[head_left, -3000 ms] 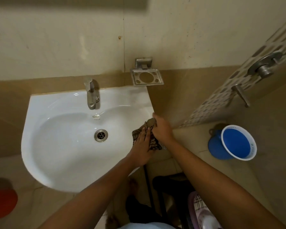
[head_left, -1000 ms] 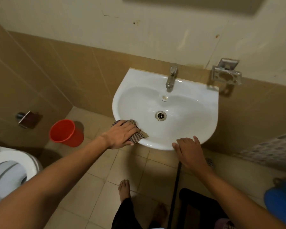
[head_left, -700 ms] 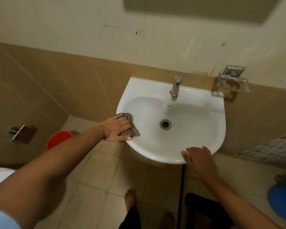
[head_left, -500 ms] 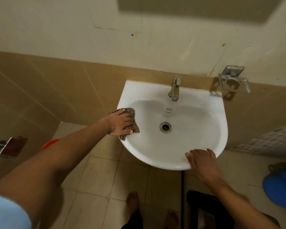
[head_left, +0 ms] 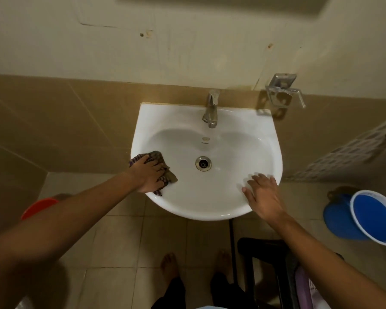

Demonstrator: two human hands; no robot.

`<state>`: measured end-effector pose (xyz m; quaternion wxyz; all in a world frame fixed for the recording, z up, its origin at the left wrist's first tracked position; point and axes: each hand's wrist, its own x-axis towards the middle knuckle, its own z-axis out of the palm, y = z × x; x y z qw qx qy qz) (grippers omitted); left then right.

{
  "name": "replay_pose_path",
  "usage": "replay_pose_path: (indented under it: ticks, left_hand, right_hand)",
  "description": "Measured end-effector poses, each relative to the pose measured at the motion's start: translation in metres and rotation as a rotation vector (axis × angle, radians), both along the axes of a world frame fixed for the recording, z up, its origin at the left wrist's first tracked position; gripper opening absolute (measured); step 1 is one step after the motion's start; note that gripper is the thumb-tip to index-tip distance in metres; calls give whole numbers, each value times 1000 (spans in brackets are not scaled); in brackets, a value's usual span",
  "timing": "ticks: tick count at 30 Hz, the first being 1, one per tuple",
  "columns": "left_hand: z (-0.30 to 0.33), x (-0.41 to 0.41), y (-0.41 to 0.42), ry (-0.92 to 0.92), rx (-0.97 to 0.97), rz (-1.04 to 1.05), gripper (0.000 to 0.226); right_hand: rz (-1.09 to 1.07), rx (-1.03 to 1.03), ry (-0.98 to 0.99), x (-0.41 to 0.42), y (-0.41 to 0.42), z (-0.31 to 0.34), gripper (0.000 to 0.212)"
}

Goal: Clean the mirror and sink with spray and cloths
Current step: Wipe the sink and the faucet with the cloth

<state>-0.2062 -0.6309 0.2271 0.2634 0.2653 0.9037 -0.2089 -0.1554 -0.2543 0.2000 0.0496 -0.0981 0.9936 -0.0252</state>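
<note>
A white wall-hung sink (head_left: 265, 130) fills the middle of the view, with a steel tap (head_left: 210, 110) at its back and a drain (head_left: 203, 163) in the bowl. My left hand (head_left: 148, 173) presses a dark checked cloth (head_left: 169, 173) flat against the sink's left inner wall and rim. My right hand (head_left: 263, 196) rests with spread fingers on the front right rim and holds nothing. The mirror's lower edge (head_left: 232, 3) shows only as a dark strip at the top. No spray bottle is in view.
A steel soap holder (head_left: 282, 94) hangs on the wall to the right of the tap. A blue bucket (head_left: 372, 217) stands on the floor at right, a red bucket (head_left: 39, 207) at left. My bare feet (head_left: 169, 267) stand on the tiles below the sink, a dark stool (head_left: 265, 248) beside them.
My left hand has slid the cloth from the left rim down into the bowl's left side. My right hand has shifted up onto the front right rim. The view has swung to face the sink squarely.
</note>
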Motion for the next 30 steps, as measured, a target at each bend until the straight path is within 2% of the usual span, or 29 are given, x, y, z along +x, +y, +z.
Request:
replay_pose_path:
  ticks: [6,13,20,24,27,30]
  left_hand:
    - [-15,28,50,-225,85,265,64]
    - [-46,35,143,-428,271,539,69]
    - [-65,20,226,-372,436,765,73]
    - [-64,5,269,-339,609,846,72]
    - [-59,0,292,-317,715,878,69]
    - [-59,-9,306,-291,709,997,68]
  right_hand:
    - [49,66,-92,-29,25,10,47]
    - [112,-29,-112,-46,58,8,57]
    - [209,-109,-117,-53,77,3,50]
    - [232,-187,-106,-56,83,1,61]
    - [242,-247,-95,-57,89,-1,50]
    - [233,-300,-86,-57,92,-2,47]
